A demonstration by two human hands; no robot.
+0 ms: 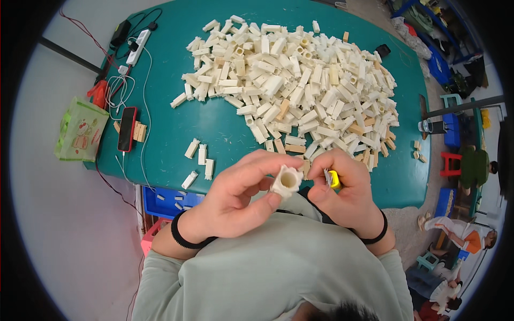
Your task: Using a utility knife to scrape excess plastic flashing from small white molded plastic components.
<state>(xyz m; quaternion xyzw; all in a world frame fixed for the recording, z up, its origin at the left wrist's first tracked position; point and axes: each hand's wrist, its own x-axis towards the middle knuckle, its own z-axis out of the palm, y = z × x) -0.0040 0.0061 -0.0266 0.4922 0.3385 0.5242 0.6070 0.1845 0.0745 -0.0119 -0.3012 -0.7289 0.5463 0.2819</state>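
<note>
In my left hand [241, 195] is a cream-white hollow block [286, 181], pinched between thumb and fingers, its round hole facing up toward me. Its rim looks notched and uneven. Close beside it, my right hand [345, 187] is closed on a small yellow-handled knife [334, 179]. A flat grey blade-like piece shows at the thumb, apart from the block; most of the handle is hidden by the fingers. Beyond both hands a large heap of similar blocks [273, 85] covers much of the green table [166, 101]. Several single blocks [202, 154] lie left of my hands.
On the left are a red-edged phone [127, 129], a white power strip [140, 47], looping cables and a light-green bag [81, 130]. A blue bin [168, 202] with a few blocks sits below the table's near edge. Other people [463, 235] are at far right.
</note>
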